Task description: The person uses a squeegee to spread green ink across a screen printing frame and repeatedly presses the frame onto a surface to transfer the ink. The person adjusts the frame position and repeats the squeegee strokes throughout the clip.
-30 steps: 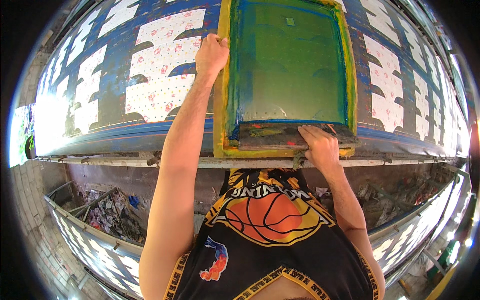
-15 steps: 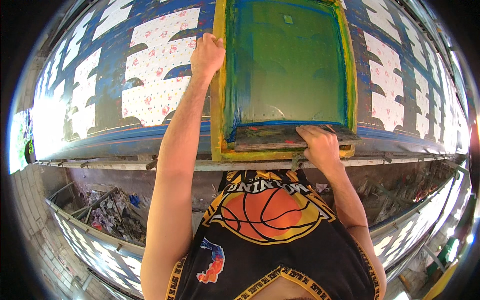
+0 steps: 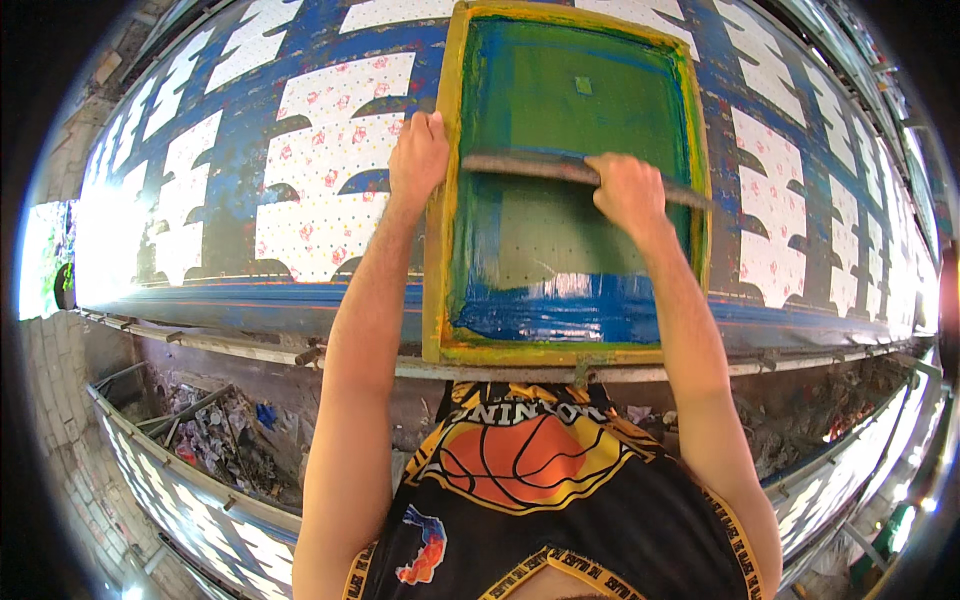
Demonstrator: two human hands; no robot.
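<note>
In front of me a screen printing frame [image 3: 436,270] with yellow-stained edges lies on the long table. Its green mesh [image 3: 540,115] has blue ink [image 3: 575,310] pooled along the near end. My right hand [image 3: 628,190] grips a long dark squeegee [image 3: 530,166], held crosswise over the middle of the mesh and slightly blurred by motion. My left hand [image 3: 419,155] is closed on the frame's left edge, with its fingertips partly hidden.
White cut fabric pieces [image 3: 335,150] with small red prints and dots lie in rows on the blue-stained table [image 3: 230,235]. More pieces [image 3: 768,200] lie right of the frame. A metal rail [image 3: 250,345] runs along the near table edge. Below it is a heap of scraps [image 3: 240,440].
My right hand has carried the squeegee from the frame's near end to mid-mesh, away from me. Blue ink now shows at the near end. My left hand stays on the frame's left edge.
</note>
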